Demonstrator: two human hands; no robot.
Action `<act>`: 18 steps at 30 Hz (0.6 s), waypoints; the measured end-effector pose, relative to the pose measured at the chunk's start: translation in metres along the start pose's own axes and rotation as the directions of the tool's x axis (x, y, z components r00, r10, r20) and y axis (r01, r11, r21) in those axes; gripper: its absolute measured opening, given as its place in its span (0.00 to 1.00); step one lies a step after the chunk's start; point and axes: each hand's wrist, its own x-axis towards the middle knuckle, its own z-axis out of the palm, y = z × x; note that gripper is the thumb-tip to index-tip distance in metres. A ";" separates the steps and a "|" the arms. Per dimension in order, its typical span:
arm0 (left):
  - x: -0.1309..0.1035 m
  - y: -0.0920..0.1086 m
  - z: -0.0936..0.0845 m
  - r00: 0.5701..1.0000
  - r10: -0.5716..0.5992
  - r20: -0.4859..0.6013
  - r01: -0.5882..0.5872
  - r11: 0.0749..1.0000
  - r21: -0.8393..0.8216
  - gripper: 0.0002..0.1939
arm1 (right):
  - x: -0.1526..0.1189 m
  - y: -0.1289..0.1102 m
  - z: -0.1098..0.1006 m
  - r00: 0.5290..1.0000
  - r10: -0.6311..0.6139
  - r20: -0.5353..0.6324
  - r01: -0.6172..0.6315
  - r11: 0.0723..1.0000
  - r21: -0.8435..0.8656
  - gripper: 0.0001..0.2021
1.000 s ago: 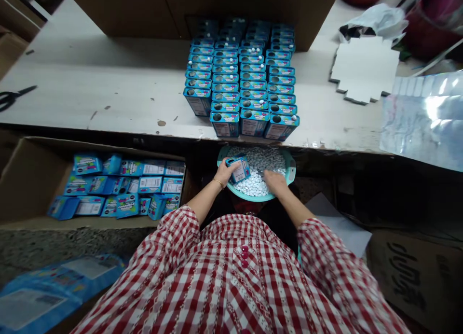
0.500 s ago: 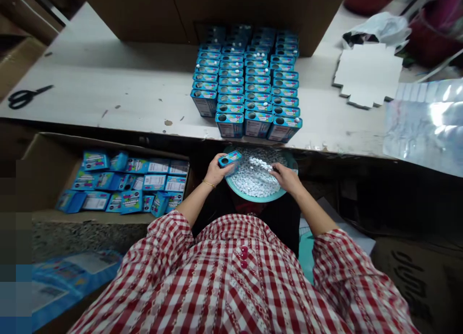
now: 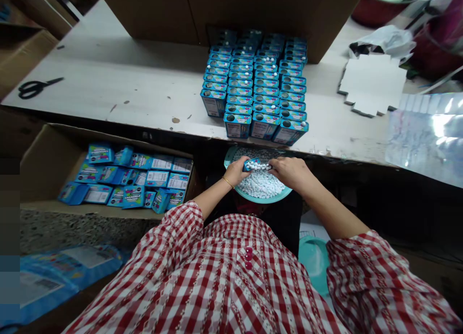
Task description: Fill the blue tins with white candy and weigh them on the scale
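Over a teal basin (image 3: pixel 250 198) full of small white candies (image 3: pixel 263 183), my left hand (image 3: pixel 236 171) is closed on a small blue box (image 3: pixel 251 164). My right hand (image 3: pixel 291 171) pinches a scoop heaped with white candies; the scoop itself is mostly hidden under them. Its load lies against the top of the blue box, and some candies cover that top. On the table beyond the basin, rows of upright blue boxes (image 3: pixel 265 118) stand close together, a few with loose candies on their tops.
Left of the basin, a cardboard carton (image 3: pixel 39 179) holds many blue boxes. Black scissors (image 3: pixel 39 87) lie on the white table (image 3: pixel 144 90). To the right are white cut card (image 3: pixel 372 80) and clear plastic (image 3: pixel 430 126). A large brown carton (image 3: pixel 231 10) stands behind the rows.
My left hand has moved right with the blue box, over the basin. My right hand has brought the loaded scoop up to the box top. The view has shifted slightly.
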 end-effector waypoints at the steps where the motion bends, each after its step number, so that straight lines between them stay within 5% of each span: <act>1: 0.000 -0.001 0.001 1.000 0.000 -0.005 0.000 1.000 -0.019 0.20 | 0.001 -0.005 -0.003 1.000 -0.001 -0.001 0.001 1.000 -0.014 0.14; 6: 0.001 0.000 0.005 0.999 0.000 -0.037 -0.004 0.993 -0.115 0.19 | 0.003 -0.022 -0.016 0.998 -0.047 -0.042 0.045 0.998 -0.036 0.13; 10: 0.000 -0.002 -0.001 0.997 -0.038 -0.071 0.022 0.977 -0.212 0.19 | -0.010 0.000 -0.012 0.998 -0.007 -0.059 0.005 0.999 -0.038 0.11; 15: -0.003 -0.026 -0.008 0.971 -0.199 -0.130 0.115 0.872 -0.476 0.22 | -0.021 0.039 0.062 0.984 0.170 0.056 -0.170 0.985 0.003 0.12; 18: -0.001 -0.038 0.007 0.927 -0.374 -0.016 0.254 0.659 -0.708 0.25 | -0.001 0.025 0.118 0.969 0.202 0.144 -0.224 0.963 0.153 0.13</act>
